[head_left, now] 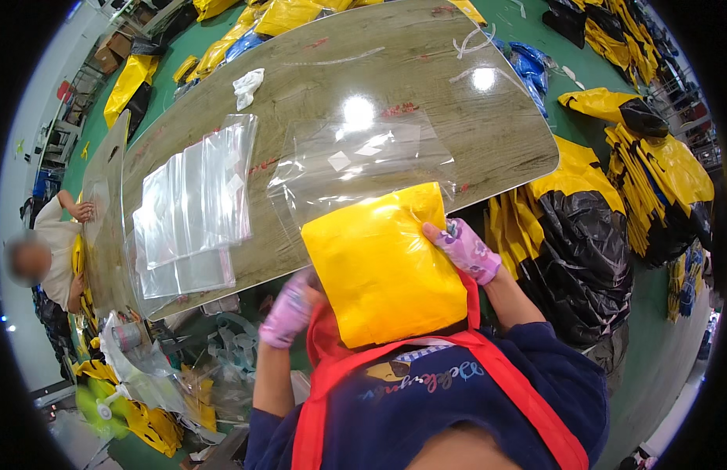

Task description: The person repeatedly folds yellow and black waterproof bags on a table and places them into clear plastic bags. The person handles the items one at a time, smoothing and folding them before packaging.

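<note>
A folded yellow plastic sheet, square and flat, is held up in front of my chest, just past the near edge of the table. My right hand, in a pink-purple patterned glove with bare fingertips, grips its upper right edge, thumb on top. My left hand, gloved alike, is at the sheet's left edge; it is blurred, and its fingers are mostly hidden. Clear plastic bags lie on the table beyond the yellow sheet, with small white squares on them. Left of these is a stack of clear bags.
The wood-patterned table bears a crumpled white cloth and thin clear strips. Piled yellow-and-black plastic goods stand close on my right. A green fan and loose plastic are at lower left. Another person stands at far left.
</note>
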`<state>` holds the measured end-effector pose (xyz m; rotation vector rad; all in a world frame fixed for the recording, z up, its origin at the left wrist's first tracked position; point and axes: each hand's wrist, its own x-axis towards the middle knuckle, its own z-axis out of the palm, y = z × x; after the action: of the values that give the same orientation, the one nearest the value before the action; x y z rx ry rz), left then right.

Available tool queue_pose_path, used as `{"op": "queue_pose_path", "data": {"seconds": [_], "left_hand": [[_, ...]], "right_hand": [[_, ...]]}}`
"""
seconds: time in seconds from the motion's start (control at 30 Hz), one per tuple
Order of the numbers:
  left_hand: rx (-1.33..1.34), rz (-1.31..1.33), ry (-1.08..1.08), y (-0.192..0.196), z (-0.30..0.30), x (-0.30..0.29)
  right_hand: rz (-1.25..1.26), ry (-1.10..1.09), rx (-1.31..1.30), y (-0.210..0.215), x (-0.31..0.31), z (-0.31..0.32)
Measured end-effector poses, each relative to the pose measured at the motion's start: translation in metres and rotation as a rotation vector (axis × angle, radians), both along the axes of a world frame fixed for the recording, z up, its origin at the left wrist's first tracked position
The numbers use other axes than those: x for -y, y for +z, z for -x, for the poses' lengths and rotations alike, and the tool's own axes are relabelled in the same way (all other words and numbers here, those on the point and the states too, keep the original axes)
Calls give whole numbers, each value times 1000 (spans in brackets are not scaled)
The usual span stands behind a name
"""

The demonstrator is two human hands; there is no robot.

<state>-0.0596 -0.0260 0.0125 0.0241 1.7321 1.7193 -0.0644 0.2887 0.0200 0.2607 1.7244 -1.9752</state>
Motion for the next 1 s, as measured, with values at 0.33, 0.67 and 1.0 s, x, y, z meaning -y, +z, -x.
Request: {"op": "queue_pose_path", "data": {"seconds": [0.33,0.67,1.0], "left_hand": [[54,-69,417,-32,-77,-34],[-74,221,160,-13,-71,-24],[45,-157,288,24,-8,-48]], "right_hand": [[103,202,-138,-6,-19,-50],[-231,-167,-176,-35,15,-98],[80,-205,-114,2,-14,-23]]}}
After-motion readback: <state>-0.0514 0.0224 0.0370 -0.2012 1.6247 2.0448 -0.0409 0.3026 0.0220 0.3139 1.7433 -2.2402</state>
